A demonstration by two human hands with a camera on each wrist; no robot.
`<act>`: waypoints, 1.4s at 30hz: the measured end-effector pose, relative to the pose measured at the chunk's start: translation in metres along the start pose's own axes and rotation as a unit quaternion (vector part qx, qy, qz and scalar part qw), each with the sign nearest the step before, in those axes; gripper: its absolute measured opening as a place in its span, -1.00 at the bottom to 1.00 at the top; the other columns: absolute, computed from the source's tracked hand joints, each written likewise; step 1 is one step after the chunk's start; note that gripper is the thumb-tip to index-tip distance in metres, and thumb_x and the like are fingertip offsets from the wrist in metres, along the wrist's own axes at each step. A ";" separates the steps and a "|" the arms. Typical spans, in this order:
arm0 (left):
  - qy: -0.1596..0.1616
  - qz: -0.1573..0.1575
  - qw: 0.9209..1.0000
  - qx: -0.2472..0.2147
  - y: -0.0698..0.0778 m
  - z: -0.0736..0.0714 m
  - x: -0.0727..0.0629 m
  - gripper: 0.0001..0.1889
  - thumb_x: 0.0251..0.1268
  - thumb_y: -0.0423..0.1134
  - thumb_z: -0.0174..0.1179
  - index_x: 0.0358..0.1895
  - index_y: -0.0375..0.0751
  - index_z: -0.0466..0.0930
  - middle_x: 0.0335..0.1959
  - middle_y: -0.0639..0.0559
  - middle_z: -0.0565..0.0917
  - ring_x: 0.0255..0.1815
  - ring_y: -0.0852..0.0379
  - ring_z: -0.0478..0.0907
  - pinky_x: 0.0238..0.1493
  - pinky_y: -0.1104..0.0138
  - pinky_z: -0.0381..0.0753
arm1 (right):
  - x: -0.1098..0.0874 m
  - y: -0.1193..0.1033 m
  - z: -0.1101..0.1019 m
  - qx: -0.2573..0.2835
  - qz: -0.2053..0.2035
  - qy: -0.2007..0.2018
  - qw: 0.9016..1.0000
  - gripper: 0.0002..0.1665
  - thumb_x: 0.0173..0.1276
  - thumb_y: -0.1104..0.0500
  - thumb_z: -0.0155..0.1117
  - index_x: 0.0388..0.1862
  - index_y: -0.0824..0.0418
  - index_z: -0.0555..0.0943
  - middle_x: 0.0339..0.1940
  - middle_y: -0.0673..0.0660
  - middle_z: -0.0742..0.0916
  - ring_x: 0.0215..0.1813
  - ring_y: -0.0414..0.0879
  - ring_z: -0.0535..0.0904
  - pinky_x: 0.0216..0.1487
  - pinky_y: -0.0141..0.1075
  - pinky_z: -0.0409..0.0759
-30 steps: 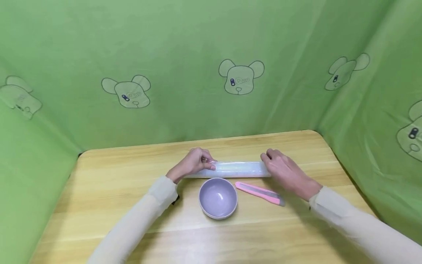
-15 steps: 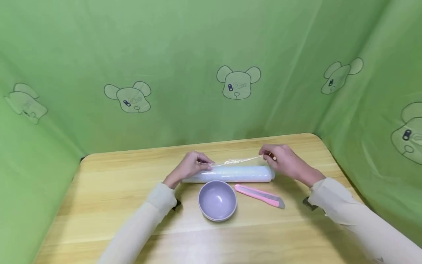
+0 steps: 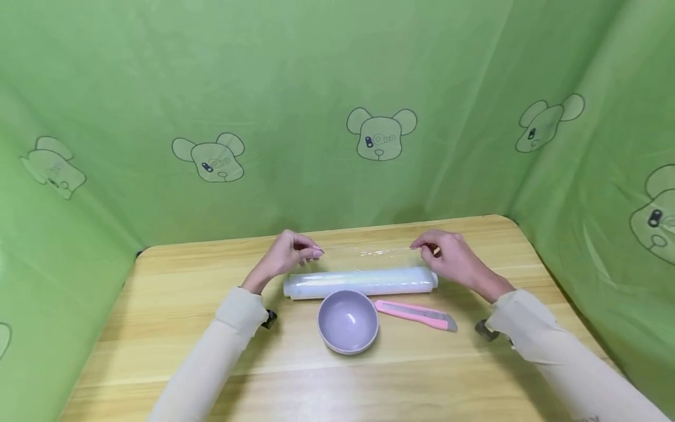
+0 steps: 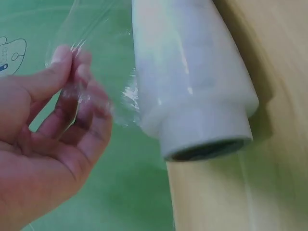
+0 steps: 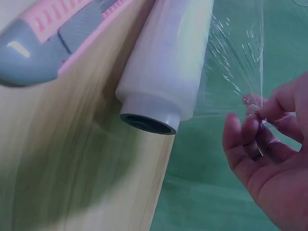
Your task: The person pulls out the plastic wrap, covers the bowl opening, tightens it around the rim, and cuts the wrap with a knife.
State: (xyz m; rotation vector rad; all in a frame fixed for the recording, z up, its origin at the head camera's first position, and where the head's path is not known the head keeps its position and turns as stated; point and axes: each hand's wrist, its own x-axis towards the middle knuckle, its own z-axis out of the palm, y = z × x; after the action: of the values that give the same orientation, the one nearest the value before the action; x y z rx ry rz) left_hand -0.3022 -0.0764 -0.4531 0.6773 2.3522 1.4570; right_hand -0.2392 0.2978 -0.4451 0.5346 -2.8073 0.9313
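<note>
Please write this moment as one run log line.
left hand: pinches clear film; right hand: pinches clear film; film roll: on table; purple bowl, pink cutter: near roll, untouched

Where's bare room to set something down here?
Bare patches on the pale wooden table: left of the cream left sleeve, and in front of the round purple bowl, between left sleeve and right sleeve. Crowded: the middle, where the bowl, whitish film roll and pink-grey cutter sit close; left hand and right hand hold clear film behind the roll.

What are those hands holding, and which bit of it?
Clear plastic film: the left hand pinches one end of its loose edge, and the right hand pinches the other end.
</note>
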 end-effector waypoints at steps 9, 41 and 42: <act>0.077 0.006 0.996 0.034 0.012 -0.025 -0.001 -0.89 0.32 -0.36 0.38 -0.19 -0.35 0.80 -0.31 -0.13 0.80 -0.35 -0.17 0.67 -0.25 0.03 0.76 | 0.021 -0.013 0.007 0.059 0.031 -0.011 0.998 -0.82 0.38 0.39 0.12 -0.31 0.20 0.65 -0.30 0.10 0.75 -0.22 -0.01 0.68 -0.19 -0.26 0.75; 0.138 0.032 0.989 0.052 0.066 -0.091 0.003 -0.86 0.29 -0.38 0.40 -0.15 -0.38 0.79 -0.26 -0.26 0.77 -0.46 0.10 0.63 -0.41 0.38 0.70 | 0.074 -0.055 -0.045 0.096 0.003 0.011 0.995 -0.79 0.44 0.49 0.17 -0.12 0.38 0.73 -0.26 0.23 0.81 -0.26 -0.02 0.76 -0.29 -0.40 0.74; 0.140 0.034 0.988 0.052 0.068 -0.093 0.004 -0.86 0.29 -0.38 0.39 -0.15 -0.39 0.79 -0.25 -0.27 0.76 -0.45 0.10 0.63 -0.40 0.38 0.70 | 0.075 -0.057 -0.047 0.097 0.005 0.014 0.995 -0.79 0.44 0.48 0.17 -0.13 0.37 0.73 -0.27 0.22 0.81 -0.26 -0.03 0.76 -0.31 -0.39 0.73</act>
State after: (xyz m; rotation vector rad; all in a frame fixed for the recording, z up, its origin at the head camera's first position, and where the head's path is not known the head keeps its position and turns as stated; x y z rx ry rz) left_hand -0.3335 -0.1192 -0.3513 0.6192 2.6556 1.5563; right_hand -0.2864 0.2618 -0.3588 0.5286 -2.7134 1.2117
